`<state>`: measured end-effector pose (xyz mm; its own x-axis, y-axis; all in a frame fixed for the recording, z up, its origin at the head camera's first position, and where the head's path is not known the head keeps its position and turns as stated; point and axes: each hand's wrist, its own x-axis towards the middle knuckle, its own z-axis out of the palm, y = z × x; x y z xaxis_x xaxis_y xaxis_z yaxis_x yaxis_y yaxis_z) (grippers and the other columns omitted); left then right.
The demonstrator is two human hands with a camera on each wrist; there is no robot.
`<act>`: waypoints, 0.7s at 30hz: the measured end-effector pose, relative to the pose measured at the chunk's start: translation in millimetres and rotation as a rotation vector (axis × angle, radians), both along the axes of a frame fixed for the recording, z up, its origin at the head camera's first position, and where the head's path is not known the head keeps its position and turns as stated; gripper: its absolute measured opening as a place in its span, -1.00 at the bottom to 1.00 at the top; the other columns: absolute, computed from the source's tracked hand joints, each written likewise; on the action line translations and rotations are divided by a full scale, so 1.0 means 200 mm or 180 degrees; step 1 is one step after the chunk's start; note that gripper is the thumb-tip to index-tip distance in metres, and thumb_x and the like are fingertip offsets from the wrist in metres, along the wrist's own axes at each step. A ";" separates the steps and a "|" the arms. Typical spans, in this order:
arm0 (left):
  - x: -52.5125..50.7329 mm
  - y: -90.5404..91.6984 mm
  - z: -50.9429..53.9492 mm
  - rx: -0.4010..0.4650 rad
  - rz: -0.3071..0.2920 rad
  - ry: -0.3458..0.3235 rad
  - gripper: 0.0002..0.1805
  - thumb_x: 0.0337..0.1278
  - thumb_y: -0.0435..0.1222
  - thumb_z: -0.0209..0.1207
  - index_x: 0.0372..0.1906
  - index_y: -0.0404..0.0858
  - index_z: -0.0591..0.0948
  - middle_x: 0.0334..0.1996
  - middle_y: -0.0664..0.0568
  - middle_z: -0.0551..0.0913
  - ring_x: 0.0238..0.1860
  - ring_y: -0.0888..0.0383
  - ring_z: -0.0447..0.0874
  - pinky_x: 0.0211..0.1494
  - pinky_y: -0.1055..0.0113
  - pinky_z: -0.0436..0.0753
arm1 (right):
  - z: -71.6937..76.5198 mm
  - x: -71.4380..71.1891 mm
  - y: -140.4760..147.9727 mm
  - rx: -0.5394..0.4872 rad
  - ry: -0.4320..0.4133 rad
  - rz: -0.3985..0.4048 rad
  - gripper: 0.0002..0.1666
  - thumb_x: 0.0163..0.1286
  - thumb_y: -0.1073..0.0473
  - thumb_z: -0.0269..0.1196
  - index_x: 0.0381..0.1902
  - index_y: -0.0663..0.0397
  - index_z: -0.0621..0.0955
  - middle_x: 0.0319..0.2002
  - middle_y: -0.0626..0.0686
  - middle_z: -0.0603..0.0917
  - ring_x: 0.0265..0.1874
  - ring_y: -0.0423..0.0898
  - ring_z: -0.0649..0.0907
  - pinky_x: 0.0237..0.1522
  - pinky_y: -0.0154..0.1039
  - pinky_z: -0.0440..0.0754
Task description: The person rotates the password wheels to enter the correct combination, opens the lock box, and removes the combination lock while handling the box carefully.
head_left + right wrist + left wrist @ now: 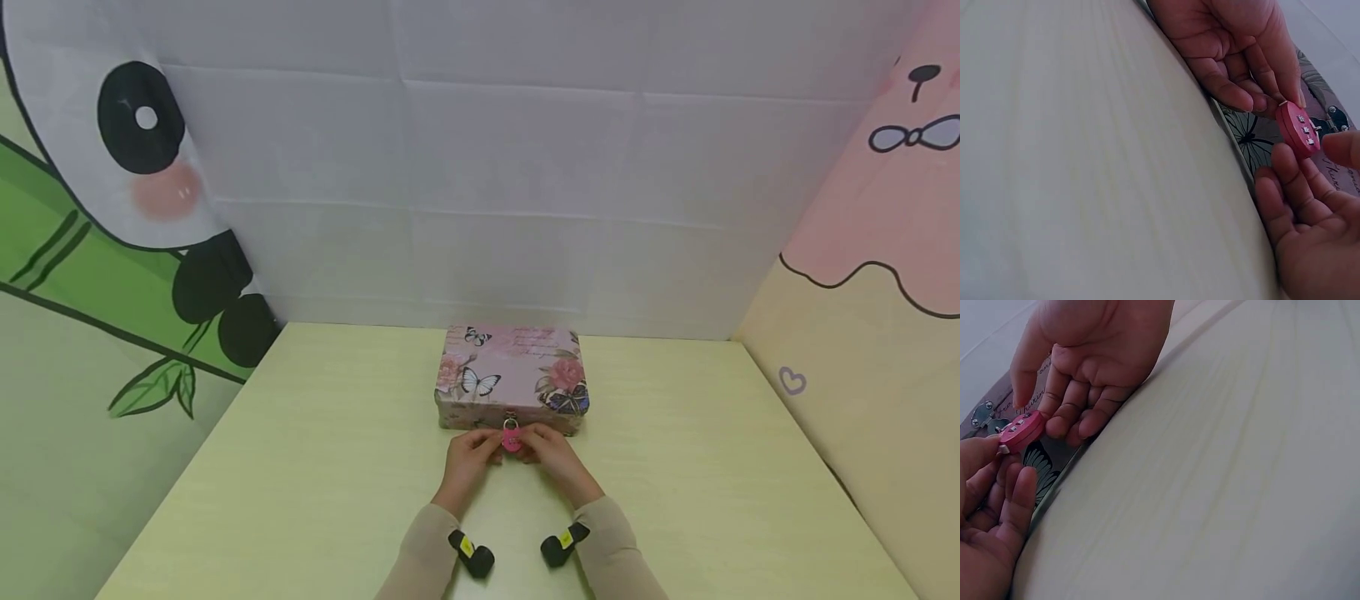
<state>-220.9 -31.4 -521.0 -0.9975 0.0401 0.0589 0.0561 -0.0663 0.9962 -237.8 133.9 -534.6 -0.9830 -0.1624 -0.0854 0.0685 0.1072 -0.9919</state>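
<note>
A pink combination padlock point(512, 440) with small number dials point(1305, 130) sits at the front latch point(984, 414) of a pink tin box point(517, 367) printed with butterflies and roses. Its silver shackle point(511, 423) is up against the latch; whether it is locked I cannot tell. My left hand point(468, 458) pinches one side of the padlock between thumb and finger. On the other side my right hand point(553, 457) holds the padlock, its thumb point(1340, 149) by the face and its curled fingers point(1292, 178) around the lower side.
The box stands near the back of a pale yellow table point(300, 467), close to a white cloth backdrop point(510, 167). Printed cloths hang on both sides. Black wrist cameras point(475, 557) are strapped to both sleeved forearms.
</note>
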 end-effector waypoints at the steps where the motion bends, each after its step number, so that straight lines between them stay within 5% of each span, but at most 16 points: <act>1: 0.00 0.00 0.00 -0.0006 0.0005 -0.0004 -0.78 0.31 -0.49 0.18 -0.21 -0.69 0.63 -0.38 -0.30 0.71 -0.52 0.20 0.62 -0.37 0.39 0.70 | 0.00 0.00 0.00 -0.0030 0.0003 -0.0003 -0.67 0.55 0.26 0.04 -0.09 0.54 0.54 -0.35 -0.03 0.62 -0.40 -0.21 0.59 -0.30 -0.34 0.61; 8: 0.00 0.00 0.00 -0.0029 -0.0012 -0.0087 -0.78 0.31 -0.48 0.17 -0.20 -0.68 0.62 -0.38 -0.25 0.72 -0.50 0.19 0.63 -0.35 0.37 0.71 | 0.00 0.00 0.01 -0.0221 -0.0037 -0.0003 -0.72 0.55 0.30 0.04 -0.10 0.53 0.51 -0.37 -0.05 0.60 -0.42 -0.20 0.57 -0.32 -0.36 0.60; 16: -0.07 0.00 -0.14 -0.0062 -0.0060 -0.0154 -0.75 0.25 -0.45 0.24 -0.14 -0.64 0.63 -0.33 -0.25 0.74 -0.50 0.22 0.66 -0.35 0.38 0.70 | 0.01 0.01 0.02 -0.0284 -0.0116 0.0069 -0.74 0.56 0.30 0.04 -0.10 0.50 0.51 -0.41 -0.07 0.59 -0.41 -0.19 0.58 -0.31 -0.35 0.59; 21: -0.09 0.00 -0.17 -0.0092 -0.0089 -0.0177 -0.73 0.23 -0.41 0.28 -0.12 -0.60 0.63 -0.32 -0.20 0.75 -0.47 0.22 0.68 -0.34 0.40 0.71 | 0.01 0.01 0.02 -0.0324 -0.0122 0.0156 -0.76 0.56 0.30 0.04 -0.14 0.47 0.51 -0.42 -0.06 0.59 -0.41 -0.18 0.58 -0.29 -0.34 0.60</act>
